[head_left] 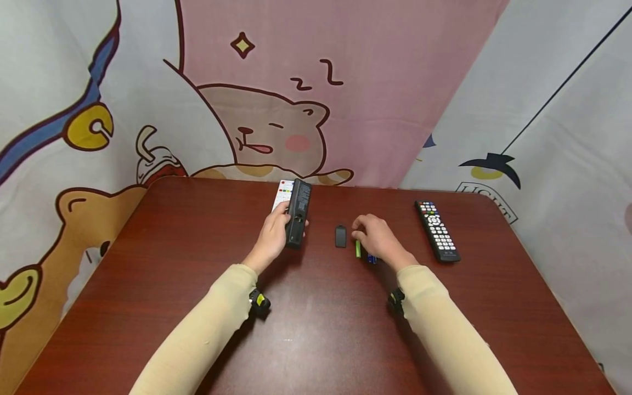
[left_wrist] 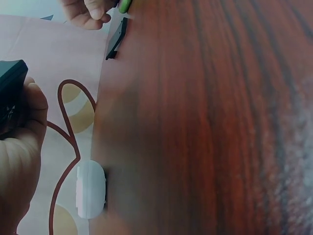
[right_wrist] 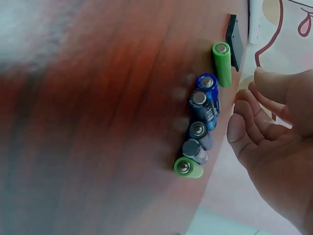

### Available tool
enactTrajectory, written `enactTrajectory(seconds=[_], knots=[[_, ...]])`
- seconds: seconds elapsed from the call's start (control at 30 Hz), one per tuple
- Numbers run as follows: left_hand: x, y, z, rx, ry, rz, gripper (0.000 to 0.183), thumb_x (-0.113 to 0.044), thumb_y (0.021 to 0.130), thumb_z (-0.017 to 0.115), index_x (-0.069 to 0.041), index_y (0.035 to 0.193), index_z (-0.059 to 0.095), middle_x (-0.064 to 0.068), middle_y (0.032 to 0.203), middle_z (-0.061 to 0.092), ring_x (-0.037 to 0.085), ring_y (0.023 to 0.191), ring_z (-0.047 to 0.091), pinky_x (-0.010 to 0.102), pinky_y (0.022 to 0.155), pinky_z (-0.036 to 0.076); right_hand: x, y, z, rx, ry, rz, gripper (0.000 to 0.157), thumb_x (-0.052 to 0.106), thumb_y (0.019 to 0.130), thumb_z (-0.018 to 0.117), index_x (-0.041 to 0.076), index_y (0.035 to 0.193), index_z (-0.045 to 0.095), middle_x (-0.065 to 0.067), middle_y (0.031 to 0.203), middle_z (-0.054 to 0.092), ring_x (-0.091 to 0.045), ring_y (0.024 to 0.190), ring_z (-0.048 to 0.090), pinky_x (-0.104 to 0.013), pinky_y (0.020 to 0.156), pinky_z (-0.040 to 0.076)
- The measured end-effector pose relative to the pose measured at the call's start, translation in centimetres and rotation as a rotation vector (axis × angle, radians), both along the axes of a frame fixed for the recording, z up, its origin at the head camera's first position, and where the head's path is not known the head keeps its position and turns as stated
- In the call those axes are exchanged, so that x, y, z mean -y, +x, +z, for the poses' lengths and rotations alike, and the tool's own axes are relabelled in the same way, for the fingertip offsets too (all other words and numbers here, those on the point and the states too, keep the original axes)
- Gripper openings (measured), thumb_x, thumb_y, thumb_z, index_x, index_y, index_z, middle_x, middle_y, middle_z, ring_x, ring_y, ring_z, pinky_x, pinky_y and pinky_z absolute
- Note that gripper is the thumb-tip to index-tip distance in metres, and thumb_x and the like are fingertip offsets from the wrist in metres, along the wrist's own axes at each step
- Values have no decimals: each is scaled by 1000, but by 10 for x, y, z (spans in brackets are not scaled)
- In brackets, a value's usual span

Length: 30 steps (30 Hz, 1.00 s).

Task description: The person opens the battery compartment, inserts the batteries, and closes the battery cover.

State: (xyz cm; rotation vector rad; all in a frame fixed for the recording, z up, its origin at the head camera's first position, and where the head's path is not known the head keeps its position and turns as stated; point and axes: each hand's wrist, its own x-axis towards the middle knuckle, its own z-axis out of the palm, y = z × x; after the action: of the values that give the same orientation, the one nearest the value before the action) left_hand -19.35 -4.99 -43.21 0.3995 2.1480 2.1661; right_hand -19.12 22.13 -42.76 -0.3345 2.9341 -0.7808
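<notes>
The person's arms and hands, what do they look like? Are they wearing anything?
The left hand and right hand wear no gloves. Both arms have long, plain, cream-coloured sleeves. Near each cuff is a small black gadget: the left one has a bright yellow-green patch, the right one looks mostly black.
</notes>
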Motion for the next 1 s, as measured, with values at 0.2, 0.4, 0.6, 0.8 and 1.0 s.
enactTrajectory(seconds=[0.2,0.4,0.6,0.8,1.0], knots=[[2,1,0,32,18,8,47,-5,100,26,3,139,50,38,109,65,26,74,68,31,62,57,-2,7,-1,10,36,28,15,9,99,67,0,111,68,-17,108,65,-33,97,63,-48,85,53],[5,2,2,87,1,26,52,-7,100,25,-1,147,47,37,116,65,42,85,68,30,67,58,-5,12,-3,-2,85,42,18,10,97,69,-2,111,69,-17,104,65,-33,94,61,-48,83,53],[9,2,1,102,-16,27,53,-9,101,24,-3,150,45,35,118,65,38,85,69,30,69,57,-6,14,-3,-21,127,50,21,13,97,70,-2,111,70,-17,104,65,-40,102,60,-54,88,50],[10,2,1,112,-1,40,54,-9,101,24,-4,150,46,35,117,66,46,90,67,30,68,58,-5,14,-5,-34,156,41,20,17,96,72,0,108,72,-17,104,69,-41,106,59,-54,90,50],[9,2,1,114,2,42,53,-10,102,24,-4,149,47,35,117,66,46,91,67,30,68,58,-3,12,-7,-29,163,19,18,18,96,71,2,105,73,-13,97,72,-34,97,57,-48,83,50]])
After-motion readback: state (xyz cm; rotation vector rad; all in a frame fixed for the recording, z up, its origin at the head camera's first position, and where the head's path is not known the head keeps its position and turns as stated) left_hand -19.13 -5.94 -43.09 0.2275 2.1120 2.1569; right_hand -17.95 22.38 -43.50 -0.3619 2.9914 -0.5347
